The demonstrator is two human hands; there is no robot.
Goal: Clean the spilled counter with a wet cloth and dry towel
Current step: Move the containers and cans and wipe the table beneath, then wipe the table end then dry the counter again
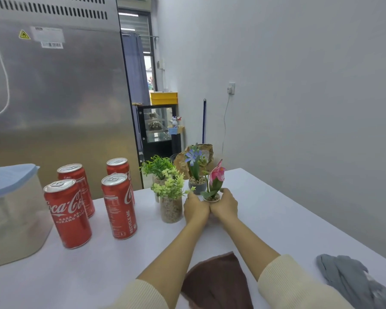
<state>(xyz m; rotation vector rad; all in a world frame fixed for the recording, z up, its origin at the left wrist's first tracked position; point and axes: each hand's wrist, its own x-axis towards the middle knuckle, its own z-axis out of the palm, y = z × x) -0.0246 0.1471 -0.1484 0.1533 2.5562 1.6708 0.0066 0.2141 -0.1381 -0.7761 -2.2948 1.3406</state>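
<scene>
Both hands cup a small pink-flower pot (pixel 212 198) near the far edge of the white tabletop (pixel 265 219): the left hand (pixel 196 208) and right hand (pixel 224 206) curl round it from either side, touching each other. Just left stand other small plants (pixel 171 197) and four red cans (pixel 118 206); a lidded container (pixel 11 210) sits at the left edge. A brown cloth (pixel 216 279) lies between the forearms; a grey towel (pixel 352 279) lies near the right edge. The open stretch is right of the pot, beside the pale wall (pixel 299 97).
</scene>
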